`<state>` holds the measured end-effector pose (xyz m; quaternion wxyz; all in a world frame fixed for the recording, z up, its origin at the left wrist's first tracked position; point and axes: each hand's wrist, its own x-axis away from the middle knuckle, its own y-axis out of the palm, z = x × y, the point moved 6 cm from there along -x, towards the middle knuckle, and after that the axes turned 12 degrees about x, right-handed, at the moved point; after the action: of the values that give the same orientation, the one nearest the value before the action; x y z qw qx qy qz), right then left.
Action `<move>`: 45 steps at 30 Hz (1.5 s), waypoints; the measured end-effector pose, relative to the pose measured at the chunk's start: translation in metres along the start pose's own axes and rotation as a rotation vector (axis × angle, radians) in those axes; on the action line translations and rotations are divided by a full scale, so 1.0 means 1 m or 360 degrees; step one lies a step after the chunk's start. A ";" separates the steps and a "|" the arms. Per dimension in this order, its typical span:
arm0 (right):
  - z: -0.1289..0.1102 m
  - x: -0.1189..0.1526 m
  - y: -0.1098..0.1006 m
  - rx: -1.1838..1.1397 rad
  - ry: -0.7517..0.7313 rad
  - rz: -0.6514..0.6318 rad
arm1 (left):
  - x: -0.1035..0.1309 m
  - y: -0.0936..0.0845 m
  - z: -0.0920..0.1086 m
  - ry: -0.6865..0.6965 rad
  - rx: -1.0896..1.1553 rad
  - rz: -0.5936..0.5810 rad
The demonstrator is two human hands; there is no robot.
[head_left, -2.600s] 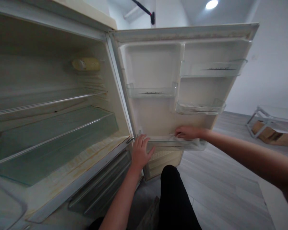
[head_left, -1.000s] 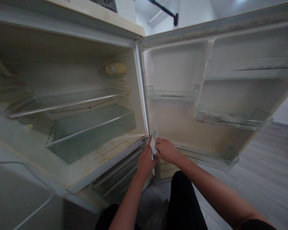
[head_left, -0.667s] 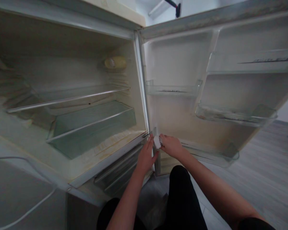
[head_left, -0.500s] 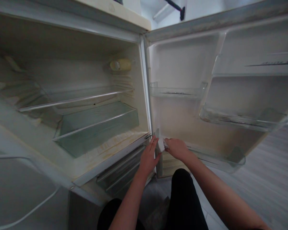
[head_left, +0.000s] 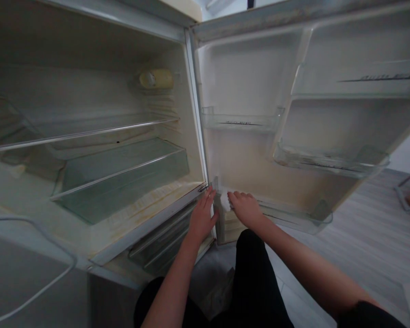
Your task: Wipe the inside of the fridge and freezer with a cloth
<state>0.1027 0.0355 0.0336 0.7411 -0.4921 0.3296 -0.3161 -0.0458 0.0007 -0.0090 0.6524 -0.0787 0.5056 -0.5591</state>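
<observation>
My right hand (head_left: 245, 208) is closed on a white cloth (head_left: 225, 201), possibly paper, against the lower inner side of the open fridge door (head_left: 242, 168), by the hinge-side end of the bottom door shelf (head_left: 294, 218). My left hand (head_left: 202, 214) has its fingers stretched out and holds nothing. Its fingertips rest at the hinge (head_left: 203, 187) between fridge body and door, left of the cloth. Whether they press on the door edge or the body, I cannot tell.
The fridge interior has a glass shelf (head_left: 89, 135), a clear greenish drawer (head_left: 130, 182) and a stained floor (head_left: 146, 205). A yellowish lamp cover (head_left: 156, 79) sits on its side wall. Lower drawers (head_left: 164, 241) show below. A pale cable (head_left: 44, 288) hangs at left.
The view has shifted, so the fridge sits further left and higher. My left hand has come away from the white cloth; my right hand still holds it, fingers now laid over it.
</observation>
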 end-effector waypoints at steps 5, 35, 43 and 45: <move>0.041 0.043 0.001 0.0095 0.0093 -0.0048 | 0.001 0.000 0.005 -0.0031 0.0040 0.0018; -0.002 -0.004 -0.005 0.0039 0.0107 -0.0003 | -0.011 -0.011 0.001 0.0086 -0.0246 0.0032; 0.135 0.099 0.026 0.0183 0.0095 0.0028 | -0.020 0.000 0.012 0.0071 -0.0301 0.0103; 0.172 0.120 0.036 0.0160 0.0095 0.0102 | -0.023 0.003 0.017 0.0054 -0.0309 0.0091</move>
<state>0.3149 0.0413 0.0302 0.7645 -0.4337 0.3509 -0.3230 -0.0280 0.0124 0.0097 0.6487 -0.1177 0.5704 -0.4899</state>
